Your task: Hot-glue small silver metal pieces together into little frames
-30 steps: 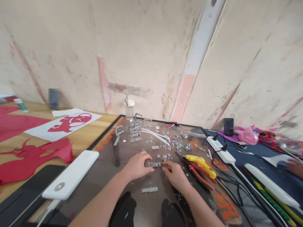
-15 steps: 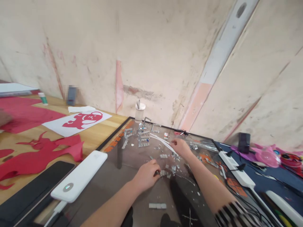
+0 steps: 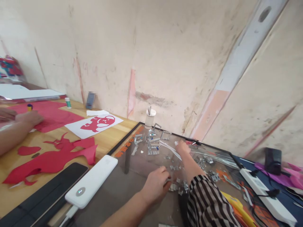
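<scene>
My left hand (image 3: 156, 183) is closed low over the glass tabletop (image 3: 139, 179). A small grey sliver shows at its fingertips, too small to name. Just right of those fingers lie several small grey metal-like pieces (image 3: 174, 187). Farther back, my right hand (image 3: 184, 148) reaches out with its fingers curled down. They are at a small white item with a reddish mark (image 3: 176, 143), mostly covered by the hand. White thin strips (image 3: 170, 148) lie left of this hand. More grey pieces (image 3: 153, 147) are grouped near the back left of the glass.
A lidded plastic cup (image 3: 149, 119) stands against the wall. To the left are a white power bank (image 3: 92, 181), a black phone (image 3: 49, 195), red paper cutouts (image 3: 52, 157) and a co-worker's hands (image 3: 28, 119). On the right lie a power strip (image 3: 267, 194) and a yellow tool (image 3: 236, 206).
My right hand has moved farther back, from the white strips to the small white item. My left hand stays low by the grey pieces. The view has swung left, bringing a co-worker's hands into sight.
</scene>
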`<action>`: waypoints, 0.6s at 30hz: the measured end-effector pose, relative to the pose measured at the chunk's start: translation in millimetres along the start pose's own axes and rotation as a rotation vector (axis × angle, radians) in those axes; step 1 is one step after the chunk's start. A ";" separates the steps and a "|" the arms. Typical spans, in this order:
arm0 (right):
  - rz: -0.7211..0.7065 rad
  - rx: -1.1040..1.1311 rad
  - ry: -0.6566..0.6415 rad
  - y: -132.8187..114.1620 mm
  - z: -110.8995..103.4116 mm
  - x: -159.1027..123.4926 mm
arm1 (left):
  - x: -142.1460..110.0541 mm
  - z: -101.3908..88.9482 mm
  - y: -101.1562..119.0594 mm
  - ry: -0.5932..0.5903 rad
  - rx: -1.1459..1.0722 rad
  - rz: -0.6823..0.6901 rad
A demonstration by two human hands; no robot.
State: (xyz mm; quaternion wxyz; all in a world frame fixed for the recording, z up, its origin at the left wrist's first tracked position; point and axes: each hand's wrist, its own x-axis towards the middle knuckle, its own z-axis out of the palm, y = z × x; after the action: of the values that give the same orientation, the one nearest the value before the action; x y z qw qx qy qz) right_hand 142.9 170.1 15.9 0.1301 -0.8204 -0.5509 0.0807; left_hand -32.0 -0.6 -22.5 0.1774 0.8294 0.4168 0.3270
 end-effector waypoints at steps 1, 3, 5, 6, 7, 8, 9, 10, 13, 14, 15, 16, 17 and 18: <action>-0.020 0.037 -0.017 4.4 -3.7 0.6 | 0.3 0.6 0.0 0.019 -0.030 -0.008; -0.079 0.127 -0.050 14.6 -14.4 -0.6 | 1.8 1.9 0.5 0.073 -0.135 -0.033; -0.156 0.236 -0.081 25.3 -26.9 -8.1 | 4.7 2.3 2.2 0.139 -0.302 -0.088; -0.200 0.298 -0.099 30.4 -32.6 -15.4 | 6.5 1.9 3.4 0.169 -0.410 -0.136; -0.247 0.362 -0.125 35.2 -37.1 -25.5 | 8.5 1.1 4.9 0.194 -0.534 -0.204; -0.294 0.429 -0.159 39.6 -40.1 -38.4 | 10.4 0.0 6.4 0.208 -0.678 -0.283; -0.342 0.493 -0.206 43.4 -41.4 -53.7 | 12.0 -1.2 7.8 0.203 -0.829 -0.361; -0.389 0.554 -0.253 46.8 -40.8 -71.0 | 13.3 -2.2 9.1 0.197 -0.969 -0.426; -0.493 0.709 -0.359 55.1 -31.4 -124.7 | 14.1 -3.1 11.3 0.123 -1.277 -0.464; -0.512 0.745 -0.380 57.7 -27.4 -140.0 | 13.4 -2.4 11.5 0.089 -1.341 -0.460; -0.518 0.775 -0.389 60.4 -23.9 -152.8 | 12.6 -1.2 11.4 0.056 -1.384 -0.460; -0.528 0.822 -0.394 63.4 -21.2 -162.7 | 11.5 0.3 11.1 0.032 -1.409 -0.466; -0.543 0.877 -0.387 66.5 -19.6 -169.7 | 10.5 1.8 10.8 0.020 -1.418 -0.477; -0.550 0.901 -0.367 69.8 -18.9 -174.1 | 9.5 3.3 10.4 0.011 -1.417 -0.483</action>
State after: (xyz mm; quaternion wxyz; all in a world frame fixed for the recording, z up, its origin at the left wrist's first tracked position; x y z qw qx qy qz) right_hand 143.5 -18.4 10.9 0.3861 -0.4824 -0.6691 0.4130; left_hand -19.5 0.8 -15.2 0.7342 0.4001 0.2777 0.4731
